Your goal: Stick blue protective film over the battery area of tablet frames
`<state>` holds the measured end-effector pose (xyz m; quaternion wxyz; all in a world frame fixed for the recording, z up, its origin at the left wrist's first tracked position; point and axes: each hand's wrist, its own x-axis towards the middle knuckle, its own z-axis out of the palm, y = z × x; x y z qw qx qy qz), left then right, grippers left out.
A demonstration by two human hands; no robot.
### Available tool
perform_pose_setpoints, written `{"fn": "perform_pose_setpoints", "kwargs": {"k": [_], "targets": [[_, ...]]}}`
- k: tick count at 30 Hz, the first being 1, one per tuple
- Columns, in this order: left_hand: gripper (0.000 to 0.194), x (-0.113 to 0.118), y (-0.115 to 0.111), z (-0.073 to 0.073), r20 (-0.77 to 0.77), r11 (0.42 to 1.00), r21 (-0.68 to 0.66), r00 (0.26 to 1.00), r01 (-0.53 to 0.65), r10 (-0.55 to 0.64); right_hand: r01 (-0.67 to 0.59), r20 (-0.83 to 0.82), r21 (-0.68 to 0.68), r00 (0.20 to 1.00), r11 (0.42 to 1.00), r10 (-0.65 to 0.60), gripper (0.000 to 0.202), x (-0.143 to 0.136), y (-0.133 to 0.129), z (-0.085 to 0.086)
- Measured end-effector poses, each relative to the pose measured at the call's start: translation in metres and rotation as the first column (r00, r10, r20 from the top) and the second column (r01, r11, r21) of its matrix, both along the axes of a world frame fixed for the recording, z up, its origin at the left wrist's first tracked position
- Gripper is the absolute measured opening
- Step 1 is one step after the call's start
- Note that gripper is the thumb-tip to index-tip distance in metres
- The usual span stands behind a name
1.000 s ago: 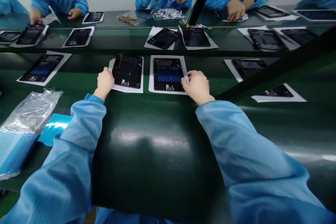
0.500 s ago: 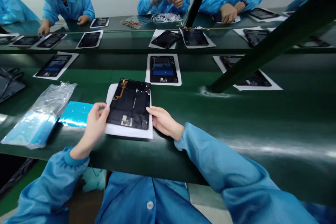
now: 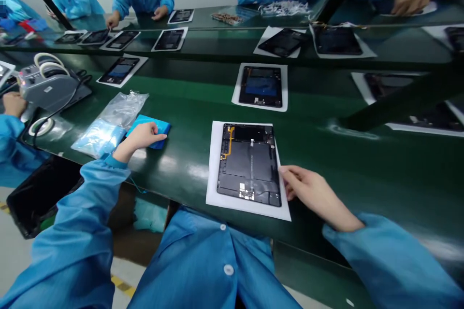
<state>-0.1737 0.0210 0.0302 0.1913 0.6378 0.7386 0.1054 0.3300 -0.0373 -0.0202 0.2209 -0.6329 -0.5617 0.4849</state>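
Observation:
An opened tablet (image 3: 250,166) with a black inside and an orange flex cable lies on a white foam-like sheet (image 3: 213,178) in front of me. My right hand (image 3: 302,186) pinches at the tablet's right edge, thumb on top and the other fingers curled at the side. Over to the left, my left hand (image 3: 143,136) is closed on the near part of a stack of blue film (image 3: 157,125); its fingertips are partly hidden. Beside that stack lies a clear plastic bag (image 3: 114,120) with more blue film in it.
More opened tablets (image 3: 261,88) on white sheets line the bench and the raised shelf. A slanted dark post (image 3: 391,101) stands at right. On the left are a grey machine (image 3: 49,87), a tape roll (image 3: 41,126) and a neighbour's hand (image 3: 14,104). Co-workers sit opposite.
My left hand has let go of the tablet and moved left onto the blue film. The tablet now lies flatter on its sheet, my right hand still at its edge. The view has swung left.

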Motion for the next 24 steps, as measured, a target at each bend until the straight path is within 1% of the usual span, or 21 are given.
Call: {"fn": "perform_pose_setpoints", "kwargs": {"k": [2, 3, 4, 6, 9, 11, 13, 15, 17, 18, 19, 20, 21, 23, 24], "targets": [[0.04, -0.009, 0.004, 0.0, 0.059, 0.997, -0.06, 0.997, 0.054, -0.051, 0.005, 0.248, 0.216, 0.967, 0.976, -0.059, 0.068, 0.007, -0.002, 0.002], [0.04, -0.012, 0.005, 0.0, 0.089, 0.993, -0.085, 0.994, 0.077, -0.069, -0.002, 0.314, 0.297, 0.945, 0.955, -0.096, 0.067, 0.009, -0.003, 0.004], [0.041, -0.014, 0.006, 0.0, 0.116, 0.99, -0.104, 0.99, 0.095, -0.082, -0.012, 0.346, 0.348, 0.931, 0.937, -0.117, 0.065, 0.009, -0.005, 0.006], [0.04, -0.018, 0.007, 0.0, 0.153, 0.985, -0.131, 0.984, 0.116, -0.095, -0.026, 0.34, 0.386, 0.933, 0.922, -0.116, 0.06, 0.005, -0.011, 0.009], [0.036, -0.02, 0.008, 0.005, 0.163, 0.981, -0.149, 0.982, 0.124, -0.099, -0.045, 0.26, 0.396, 0.963, 0.917, -0.065, 0.051, -0.014, -0.019, 0.013], [0.032, -0.019, 0.006, 0.012, 0.146, 0.981, -0.145, 0.984, 0.125, -0.104, -0.057, 0.192, 0.411, 0.981, 0.91, -0.025, 0.045, -0.031, -0.024, 0.017], [0.028, -0.012, 0.0, 0.025, 0.099, 0.99, -0.09, 0.99, 0.105, -0.096, -0.077, 0.126, 0.443, 0.992, 0.893, 0.023, 0.037, -0.051, -0.03, 0.022], [0.024, 0.004, -0.013, 0.039, 0.028, 0.997, 0.041, 0.998, 0.061, -0.062, -0.107, 0.055, 0.487, 0.994, 0.867, 0.092, 0.029, -0.072, -0.036, 0.029], [0.022, 0.029, -0.032, 0.051, -0.02, 0.98, 0.197, 0.999, 0.036, -0.033, -0.133, -0.043, 0.518, 0.983, 0.845, 0.181, 0.025, -0.095, -0.041, 0.034], [0.023, 0.044, -0.043, 0.054, -0.02, 0.969, 0.239, 0.998, 0.056, -0.052, -0.138, -0.106, 0.522, 0.969, 0.842, 0.225, 0.027, -0.107, -0.043, 0.036], [0.025, 0.06, -0.055, 0.056, -0.005, 0.957, 0.274, 0.995, 0.097, -0.099, -0.14, -0.173, 0.517, 0.949, 0.844, 0.263, 0.033, -0.118, -0.044, 0.038], [0.025, 0.077, -0.066, 0.057, 0.035, 0.932, 0.313, 0.978, 0.184, -0.205, -0.141, -0.235, 0.505, 0.927, 0.851, 0.293, 0.042, -0.129, -0.045, 0.038], [0.024, 0.093, -0.076, 0.056, 0.104, 0.911, 0.3, 0.939, 0.284, -0.327, -0.143, -0.286, 0.492, 0.905, 0.859, 0.314, 0.052, -0.139, -0.046, 0.039], [0.024, 0.12, -0.091, 0.051, 0.281, 0.866, 0.24, 0.822, 0.439, -0.495, -0.155, -0.346, 0.466, 0.874, 0.871, 0.341, 0.065, -0.154, -0.048, 0.039], [0.025, 0.13, -0.095, 0.047, 0.362, 0.845, 0.206, 0.763, 0.494, -0.535, -0.162, -0.356, 0.455, 0.868, 0.875, 0.346, 0.065, -0.158, -0.049, 0.038]]}}
